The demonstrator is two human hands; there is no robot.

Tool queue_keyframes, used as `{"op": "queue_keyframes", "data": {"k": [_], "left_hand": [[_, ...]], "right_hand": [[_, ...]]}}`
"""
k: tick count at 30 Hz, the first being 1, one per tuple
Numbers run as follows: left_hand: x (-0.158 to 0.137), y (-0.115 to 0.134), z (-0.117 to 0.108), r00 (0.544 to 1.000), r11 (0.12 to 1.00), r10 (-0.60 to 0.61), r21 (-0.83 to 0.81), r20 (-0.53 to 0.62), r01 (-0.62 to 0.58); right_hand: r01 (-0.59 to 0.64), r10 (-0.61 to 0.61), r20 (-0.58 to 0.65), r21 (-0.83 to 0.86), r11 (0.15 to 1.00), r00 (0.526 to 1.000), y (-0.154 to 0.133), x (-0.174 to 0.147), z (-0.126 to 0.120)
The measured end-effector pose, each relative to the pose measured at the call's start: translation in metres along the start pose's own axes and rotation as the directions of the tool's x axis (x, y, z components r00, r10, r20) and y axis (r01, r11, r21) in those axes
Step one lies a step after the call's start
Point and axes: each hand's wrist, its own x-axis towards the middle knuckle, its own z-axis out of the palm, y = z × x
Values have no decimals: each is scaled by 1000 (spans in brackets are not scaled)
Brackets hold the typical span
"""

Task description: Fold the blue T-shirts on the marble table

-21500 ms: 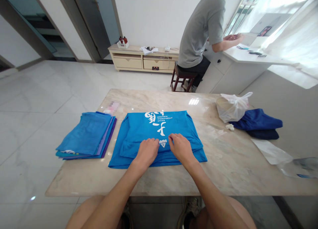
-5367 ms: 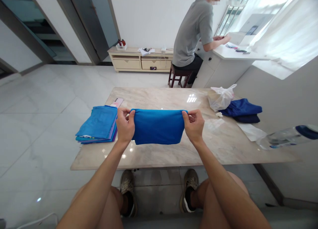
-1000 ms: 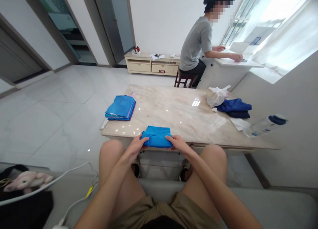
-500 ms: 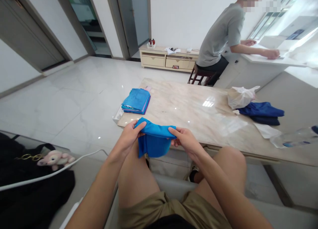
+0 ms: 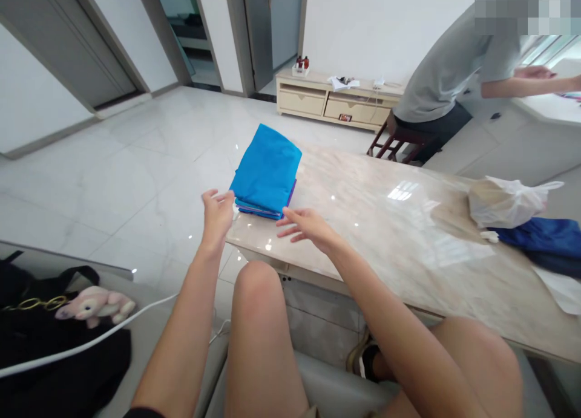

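A bright blue folded cloth [image 5: 267, 164] lies on top of a stack of folded cloths [image 5: 258, 211] at the table's left end. Blue, teal and purple edges show below it. My left hand [image 5: 218, 217] is at the near left corner of the top cloth, its fingers apart and curved, with the thumb close to the fabric. By the near right corner is my right hand [image 5: 306, 224], fingers spread and thumb tip at the cloth's edge. Whether either thumb still touches the cloth I cannot tell. Neither hand grips anything.
The marble-patterned table [image 5: 363, 224] stretches to the right, bearing a white plastic bag [image 5: 508, 203] and dark blue fabric [image 5: 544, 242]. A person [image 5: 447, 85] sits on a wooden stool behind it. On the left are a pink plush toy [image 5: 95, 303] and a white cable [image 5: 91, 343].
The blue cloth has gone from between my hands onto the stack, and both hands have let go. My hands have moved forward and slightly left. The view has shifted.
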Motion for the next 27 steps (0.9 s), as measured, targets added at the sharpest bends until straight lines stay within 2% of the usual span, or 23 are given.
{"op": "queue_keyframes", "data": {"k": [2,3,4,7,9,11,12,13,15,17,19,20,22,24,27], "left_hand": [[-44,-50,-26,998,998,35,63,-53,-31],[-75,-72,-39,997,993,62,103,-45,-57],[-108,-90,-51,996,984,87,153,9,-88],[-203,-119,-71,972,919,140,340,190,-199],[-240,-121,-72,935,849,214,420,283,-321],[-251,-116,-68,902,784,264,469,342,-407],[-250,-111,-65,887,756,284,484,363,-440],[-246,-107,-60,870,728,306,494,387,-476],[-236,-98,-50,818,657,361,500,449,-564],[-230,-91,-41,751,575,397,494,528,-652],[-229,-87,-35,694,515,421,475,585,-713],[-229,-85,-34,680,501,430,470,594,-727],[-233,-84,-32,689,499,436,482,579,-721],[-236,-82,-31,710,505,433,502,556,-702],[-239,-80,-30,732,501,422,535,535,-680]], "right_hand": [[-123,118,163,18,992,980,46,-16,-7],[-142,136,192,18,990,972,70,-29,-14],[-163,157,185,16,987,970,94,-44,-24],[-205,205,35,-6,979,978,156,-103,-65],[-198,188,-112,-79,977,976,181,-149,-95],[-164,88,-296,-244,956,951,191,-199,-122],[-152,-9,-399,-369,917,917,192,-224,-133],[-157,-125,-485,-500,852,866,190,-248,-142],[-219,-357,-579,-697,682,733,188,-289,-153],[-309,-517,-620,-765,565,590,194,-317,-156],[-388,-581,-663,-748,538,472,214,-330,-152],[-420,-586,-689,-724,547,427,227,-332,-149],[-449,-546,-740,-672,589,392,255,-331,-143],[-447,-518,-762,-648,617,389,275,-326,-142],[-437,-525,-759,-651,621,385,284,-322,-149]]}}
